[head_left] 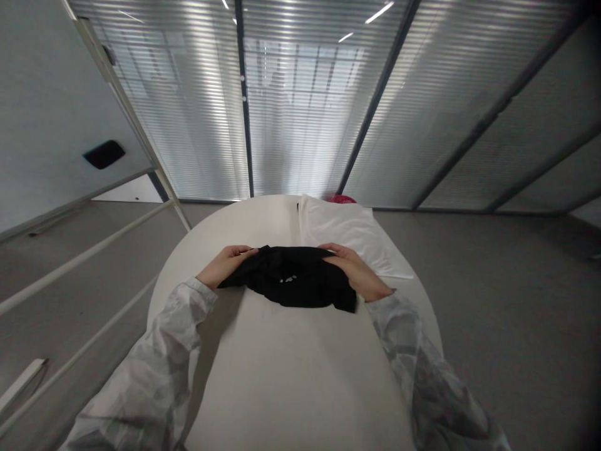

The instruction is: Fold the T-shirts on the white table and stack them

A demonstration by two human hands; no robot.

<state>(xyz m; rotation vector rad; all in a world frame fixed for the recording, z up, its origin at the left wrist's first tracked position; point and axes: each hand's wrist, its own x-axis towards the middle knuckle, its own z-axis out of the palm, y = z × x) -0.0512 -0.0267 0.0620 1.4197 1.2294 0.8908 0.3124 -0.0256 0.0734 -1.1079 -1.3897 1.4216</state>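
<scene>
A black garment (305, 285), bunched and with a small white print near its middle, is stretched between my hands over the table. My left hand (228, 263) grips its upper left edge, the thumb and fingers closed on the cloth. At the upper right edge my right hand (354, 269) pinches the fabric, with part of the thumb against the front. The garment's right end hangs down below that hand. What kind of garment it is cannot be told from its folds.
The white rounded table (295, 376) spans the middle. Folded white cloth (345, 232) lies at its far right, with something red (342, 199) behind it. Pale metal rails (84, 257) stand to the left. Blinds and glass panels (300, 113) rise beyond the table.
</scene>
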